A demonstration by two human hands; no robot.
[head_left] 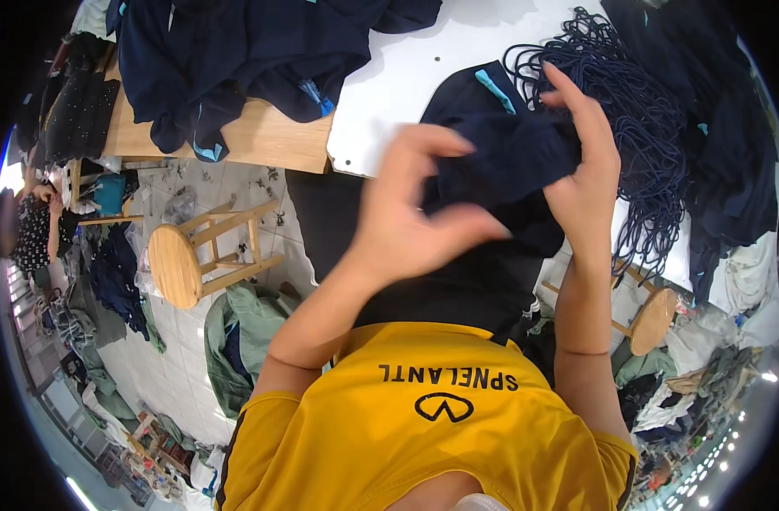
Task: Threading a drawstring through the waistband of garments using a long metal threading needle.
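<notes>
- Navy cloth (513,157) is between the two hands, in front of the person's body at the near edge of the white table (389,81); its far part reaches onto the tabletop, where a light blue strip (495,90) shows on it.
- Left hand (398,209) is blurred and curved wide, thumb and fingers well apart at the cloth's left side; no firm grip shows.
- Right hand (589,162) is at the cloth's right edge, forefinger raised and thumb low; whether it pinches the fabric, I cannot tell.
- Step in hand looks like handling and arranging this one piece, probably turning or straightening it.
- Next, I judge, the left fingers need to close on an edge while the right side steadies the cloth, so that it can be drawn flat.
- Loose navy cords (641,128) lie just beyond the right hand, so a wide sweep could snag them.
</notes>
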